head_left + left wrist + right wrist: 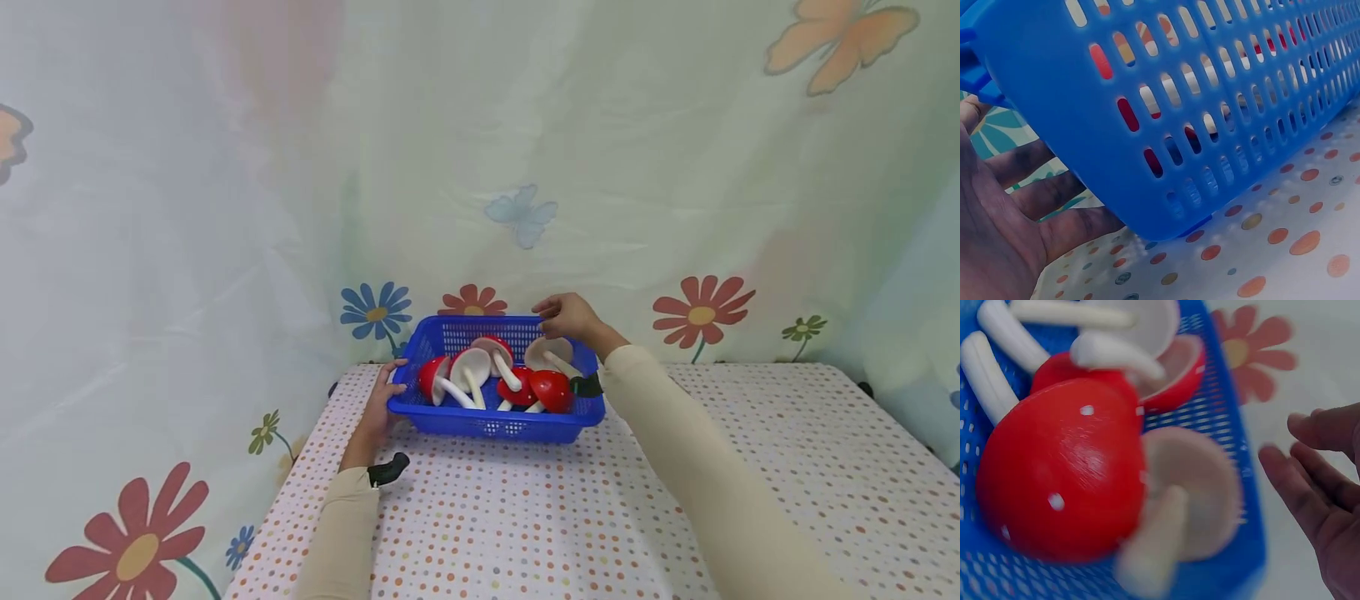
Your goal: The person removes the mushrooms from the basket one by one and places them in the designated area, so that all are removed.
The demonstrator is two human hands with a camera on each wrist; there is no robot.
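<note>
A blue plastic basket (487,427) with slotted walls stands on the table, holding several toy mushrooms with white stems and white-spotted red caps. My left hand (384,398) is at its left end. In the left wrist view, the spread, nearly straight fingers (1079,228) reach against the basket's end wall. Over the far right part of the rim is my right hand (572,315), its fingers loosely bent and nothing between them. Just below it a mushroom (550,350) lies with its pale underside up. The right wrist view shows a glossy red mushroom cap (1066,475) close by.
A white cloth with coloured dots covers the table (495,517). Right behind the basket hangs a pale curtain (450,167) printed with flowers and butterflies. Dark straps (387,470) sit at both wrists.
</note>
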